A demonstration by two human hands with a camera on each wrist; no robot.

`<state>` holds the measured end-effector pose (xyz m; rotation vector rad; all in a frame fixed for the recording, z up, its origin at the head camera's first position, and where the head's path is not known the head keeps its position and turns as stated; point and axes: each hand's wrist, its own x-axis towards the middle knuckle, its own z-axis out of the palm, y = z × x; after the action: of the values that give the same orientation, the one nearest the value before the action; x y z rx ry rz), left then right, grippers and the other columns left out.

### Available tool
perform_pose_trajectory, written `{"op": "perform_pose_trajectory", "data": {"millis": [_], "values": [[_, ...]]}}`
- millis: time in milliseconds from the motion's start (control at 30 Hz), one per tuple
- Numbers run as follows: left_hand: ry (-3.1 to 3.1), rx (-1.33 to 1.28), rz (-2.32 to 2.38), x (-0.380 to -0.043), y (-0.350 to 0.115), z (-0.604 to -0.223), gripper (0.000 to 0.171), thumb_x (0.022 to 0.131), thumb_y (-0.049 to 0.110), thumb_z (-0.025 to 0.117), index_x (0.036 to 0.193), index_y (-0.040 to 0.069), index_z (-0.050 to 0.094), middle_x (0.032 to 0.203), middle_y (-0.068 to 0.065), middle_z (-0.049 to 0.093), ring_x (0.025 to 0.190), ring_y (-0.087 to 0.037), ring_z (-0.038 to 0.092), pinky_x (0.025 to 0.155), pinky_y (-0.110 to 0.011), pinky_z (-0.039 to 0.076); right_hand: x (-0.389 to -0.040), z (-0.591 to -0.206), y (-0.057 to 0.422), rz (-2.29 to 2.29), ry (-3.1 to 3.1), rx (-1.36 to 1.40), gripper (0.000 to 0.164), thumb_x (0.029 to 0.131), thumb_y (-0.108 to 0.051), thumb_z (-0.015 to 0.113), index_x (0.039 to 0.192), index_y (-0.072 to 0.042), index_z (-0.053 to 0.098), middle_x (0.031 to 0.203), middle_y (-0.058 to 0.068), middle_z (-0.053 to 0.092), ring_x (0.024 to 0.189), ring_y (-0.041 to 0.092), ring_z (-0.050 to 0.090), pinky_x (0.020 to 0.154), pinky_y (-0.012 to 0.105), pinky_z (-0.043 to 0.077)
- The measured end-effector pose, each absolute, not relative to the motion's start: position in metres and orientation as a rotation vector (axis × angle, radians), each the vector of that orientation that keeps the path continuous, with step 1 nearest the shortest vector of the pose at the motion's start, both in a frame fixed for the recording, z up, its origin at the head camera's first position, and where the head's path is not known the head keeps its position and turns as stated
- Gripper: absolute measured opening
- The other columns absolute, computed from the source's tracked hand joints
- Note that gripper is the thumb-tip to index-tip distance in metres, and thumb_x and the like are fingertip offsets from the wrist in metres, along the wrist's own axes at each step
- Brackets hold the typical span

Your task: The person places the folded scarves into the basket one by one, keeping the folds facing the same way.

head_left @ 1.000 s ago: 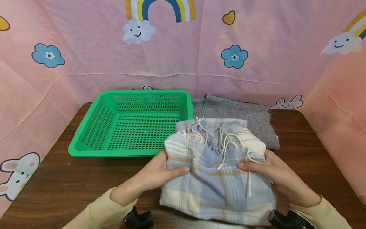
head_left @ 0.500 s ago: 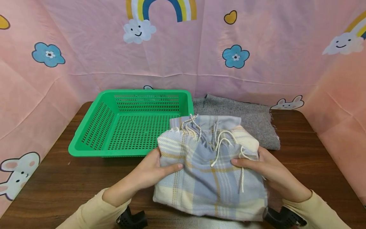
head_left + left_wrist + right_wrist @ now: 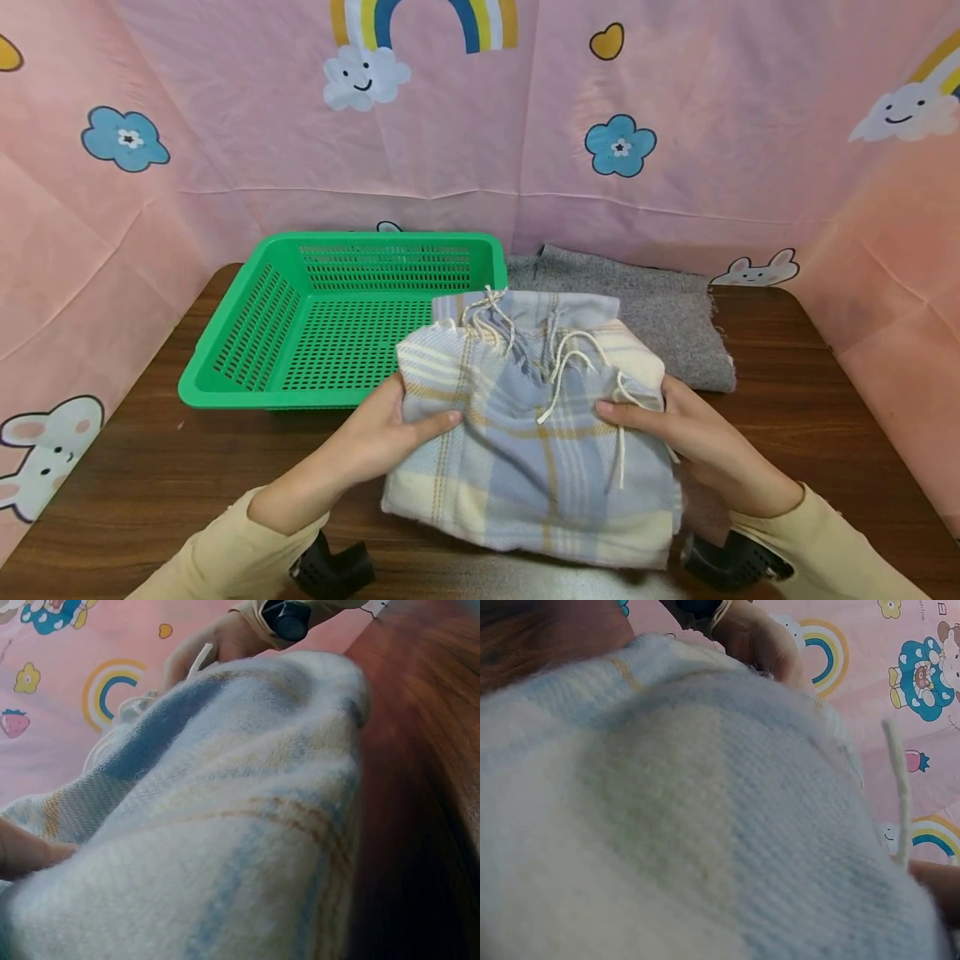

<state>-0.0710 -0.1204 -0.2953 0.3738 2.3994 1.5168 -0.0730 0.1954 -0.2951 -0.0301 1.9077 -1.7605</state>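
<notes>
A folded plaid scarf (image 3: pixel 517 467) in pale blue, cream and mustard, with knotted cream fringe on its upper part, is held up between both hands in the head view. My left hand (image 3: pixel 375 437) grips its left side, thumb on the front and the other fingers hidden behind the cloth. On the right side my right hand (image 3: pixel 697 433) grips it the same way. Cloth fills most of both wrist views, the scarf (image 3: pixel 202 847) showing cream and blue folds in the left one. The scarf's top overlaps the near right corner of a green basket (image 3: pixel 225 398).
The green plastic basket, with slotted walls and a perforated floor, stands at the back left of the brown wooden table (image 3: pixel 97 533). Behind the scarf lies a grey cloth (image 3: pixel 667 325) with a frayed edge. Pink printed fabric (image 3: pixel 450 150) hangs around the table's back and sides.
Both hands have carried the scarf left and slightly upward in the head view, closer to the basket. Their grip looks the same, and the basket and grey cloth have stayed put.
</notes>
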Motion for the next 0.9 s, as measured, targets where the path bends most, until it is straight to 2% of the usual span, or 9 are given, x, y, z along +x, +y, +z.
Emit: {"op": "perform_pose_trajectory", "data": {"millis": [133,400,633,900], "values": [[2.421,0.373,1.511,-0.072,-0.124,-0.292,0.042,0.088,0.016,0.068,0.124,0.001,0.052,0.118,-0.015,0.064,0.105,-0.024,0.062,0.090,-0.041,0.050,-0.077,-0.294,0.192,-1.755,1.922,-0.062,0.058,0.091,-0.021,0.066,0.137,-0.005,0.033,0.112,0.010,0.064,0.097,0.025,0.067,0.081,0.044,0.055],[2.380,0.325,1.540,-0.074,-0.130,-0.287,0.043,0.090,0.016,0.066,0.126,0.001,0.049,0.118,-0.016,0.063,0.101,-0.024,0.064,0.085,-0.038,0.053,-0.083,-0.289,0.188,-1.747,1.897,-0.134,0.053,0.093,-0.020,0.064,0.135,-0.005,0.035,0.114,0.012,0.062,0.099,0.026,0.066,0.082,0.045,0.055],[2.441,0.290,1.503,-0.077,-0.132,-0.283,0.041,0.088,0.016,0.067,0.123,0.001,0.050,0.114,-0.015,0.065,0.100,-0.023,0.064,0.086,-0.037,0.051,-0.087,-0.282,0.185,-1.739,1.866,-0.122,0.053,0.093,-0.022,0.063,0.135,-0.008,0.035,0.113,0.012,0.064,0.098,0.026,0.066,0.082,0.048,0.055],[2.418,0.276,1.523,-0.081,-0.139,-0.277,0.042,0.090,0.017,0.066,0.125,0.002,0.048,0.115,-0.016,0.064,0.097,-0.023,0.065,0.082,-0.036,0.054,-0.093,-0.278,0.177,-1.743,1.860,-0.095,0.055,0.093,-0.025,0.064,0.136,-0.010,0.033,0.115,0.014,0.063,0.099,0.028,0.066,0.082,0.050,0.054]]}}
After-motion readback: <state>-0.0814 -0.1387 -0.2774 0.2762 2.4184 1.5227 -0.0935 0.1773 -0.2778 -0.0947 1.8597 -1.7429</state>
